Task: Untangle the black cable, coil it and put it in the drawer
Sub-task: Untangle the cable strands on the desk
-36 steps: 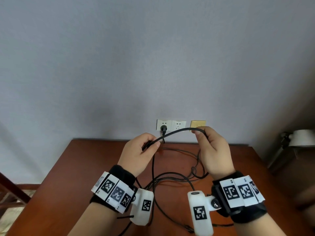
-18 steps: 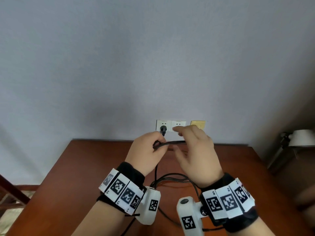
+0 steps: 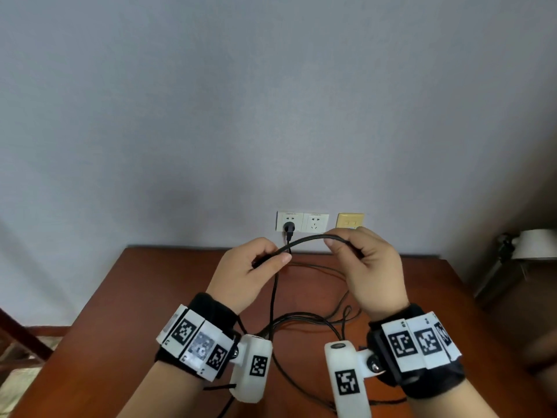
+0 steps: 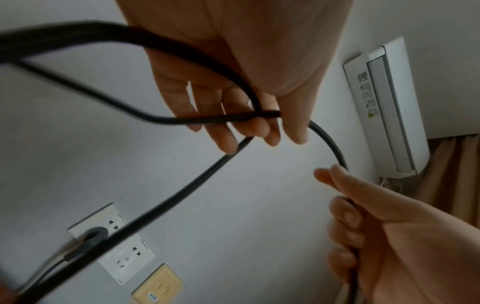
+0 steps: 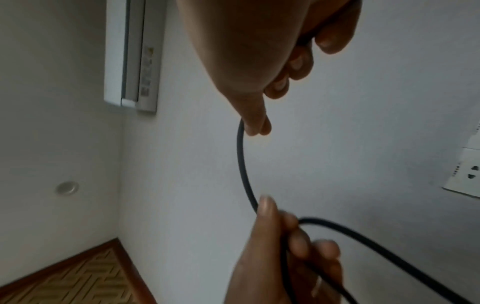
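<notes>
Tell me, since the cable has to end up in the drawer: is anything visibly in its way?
No drawer shows in any view, so that path cannot be judged. Both the left hand and right hand grip the black cable. Much of it lies looped on the wooden table, not yet coiled.

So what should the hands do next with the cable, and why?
Probably bring the right hand over to the left hand and lay this arch of black cable in as another loop. The left hand already grips gathered strands, and more cable lies loose on the table.
</notes>
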`<state>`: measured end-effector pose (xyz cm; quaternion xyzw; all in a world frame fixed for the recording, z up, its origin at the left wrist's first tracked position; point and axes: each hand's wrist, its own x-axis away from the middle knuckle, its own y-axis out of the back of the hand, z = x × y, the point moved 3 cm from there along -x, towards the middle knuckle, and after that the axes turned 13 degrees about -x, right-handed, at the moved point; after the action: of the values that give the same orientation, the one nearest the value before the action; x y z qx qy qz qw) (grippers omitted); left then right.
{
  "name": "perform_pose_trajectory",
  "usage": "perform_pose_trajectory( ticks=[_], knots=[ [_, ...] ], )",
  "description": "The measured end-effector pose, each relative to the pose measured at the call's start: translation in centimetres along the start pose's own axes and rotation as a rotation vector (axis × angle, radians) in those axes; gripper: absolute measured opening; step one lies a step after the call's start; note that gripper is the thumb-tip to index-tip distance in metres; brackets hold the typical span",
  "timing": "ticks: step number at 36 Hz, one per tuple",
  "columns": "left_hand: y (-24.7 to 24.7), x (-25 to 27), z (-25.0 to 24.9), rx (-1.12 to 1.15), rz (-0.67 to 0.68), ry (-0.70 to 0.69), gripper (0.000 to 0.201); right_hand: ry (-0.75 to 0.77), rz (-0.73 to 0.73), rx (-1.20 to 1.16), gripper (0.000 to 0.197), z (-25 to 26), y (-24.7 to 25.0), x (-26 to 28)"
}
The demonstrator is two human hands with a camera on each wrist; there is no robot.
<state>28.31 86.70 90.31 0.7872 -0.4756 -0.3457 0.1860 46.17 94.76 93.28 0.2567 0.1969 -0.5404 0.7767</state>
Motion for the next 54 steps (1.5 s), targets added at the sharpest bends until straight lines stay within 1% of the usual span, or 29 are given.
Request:
perform_pose_trajectory(
  ticks=[2,7,10,13,16,18,20,22,24,26,28,30,31,34,36,39,41,43,45,47,52,54],
  knots=[
    [0.0,0.1,0.4,0.012,0.024,0.006,0.022,-0.031,-0.018,-0.015,0.019,-0.3,0.4,-0.1],
    [0.1,0.4,0.7,0.112,0.069,0.059,0.024,-0.073,-0.053,0.02,0.015,-1.2,1.0,-0.2],
    [0.5,0.3,0.8,0.019,0.065,0.041,0.019,-0.102,-0.044,0.111,0.014,-1.9,1.4,-0.2],
    [0.6,0.1,0.9,-0.058,0.019,0.03,0.016,-0.1,0.048,0.296,0.014,-2.1,1.5,-0.3],
    [0.2,0.0,0.1,-0.071,-0.008,0.01,0.014,-0.102,0.173,0.375,0.025,-1.5,0.6,0.0],
    [-0.2,-0.1,-0.7,-0.058,-0.017,-0.012,0.013,-0.075,0.233,0.456,0.033,-0.8,-0.4,0.4],
    [-0.6,-0.2,-1.4,-0.027,-0.005,-0.025,0.011,-0.02,0.287,0.561,0.041,-0.1,-1.5,1.0],
    [-0.9,-0.3,-2.0,-0.037,0.008,-0.077,0.014,0.021,0.35,0.641,0.044,0.4,-2.6,1.5],
    [-1.0,-0.3,-2.6,-0.071,0.024,-0.137,0.015,0.015,0.386,0.633,0.045,0.4,-3.3,1.7],
    [-0.8,-0.3,-2.9,-0.068,0.033,-0.152,0.014,-0.013,0.387,0.567,0.043,0.0,-3.1,1.4],
    [-0.6,-0.3,-2.5,-0.021,0.054,-0.111,0.018,-0.035,0.38,0.478,0.033,-0.5,-2.5,1.1],
    [-0.3,-0.4,-1.9,0.002,0.065,-0.064,0.023,-0.042,0.326,0.411,0.021,-0.8,-1.6,0.8],
    [-0.1,-0.5,-1.5,0.015,0.062,-0.046,0.026,-0.046,0.283,0.384,0.018,-0.9,-1.2,0.6],
    [0.6,-0.5,-0.3,0.078,0.042,0.015,0.035,-0.092,0.15,0.325,0.016,-1.0,0.3,0.2],
    [1.0,-0.5,0.4,0.101,0.039,0.058,0.035,-0.135,0.079,0.278,0.017,-1.1,1.1,-0.1],
    [1.2,-0.4,1.6,0.107,0.057,0.135,0.032,-0.209,-0.024,0.198,0.021,-1.3,2.3,-0.6],
    [1.1,-0.3,2.2,0.126,0.077,0.18,0.036,-0.241,-0.092,0.154,0.024,-1.6,3.1,-0.8],
    [0.9,-0.1,2.2,0.133,0.109,0.187,0.035,-0.263,-0.137,0.136,0.025,-2.1,3.7,-1.0],
    [0.5,0.0,1.9,0.138,0.138,0.173,0.029,-0.269,-0.142,0.133,0.026,-2.5,3.9,-1.0],
    [0.1,0.1,1.6,0.151,0.161,0.154,0.029,-0.289,-0.112,0.132,0.025,-2.7,3.6,-1.0],
    [-0.7,0.3,0.8,0.214,0.204,0.089,0.035,-0.41,0.046,0.214,0.017,-3.5,2.8,-0.4],
    [-1.0,0.4,0.7,0.217,0.222,0.092,0.035,-0.458,0.109,0.278,0.019,-4.0,2.7,0.0]
  ],
)
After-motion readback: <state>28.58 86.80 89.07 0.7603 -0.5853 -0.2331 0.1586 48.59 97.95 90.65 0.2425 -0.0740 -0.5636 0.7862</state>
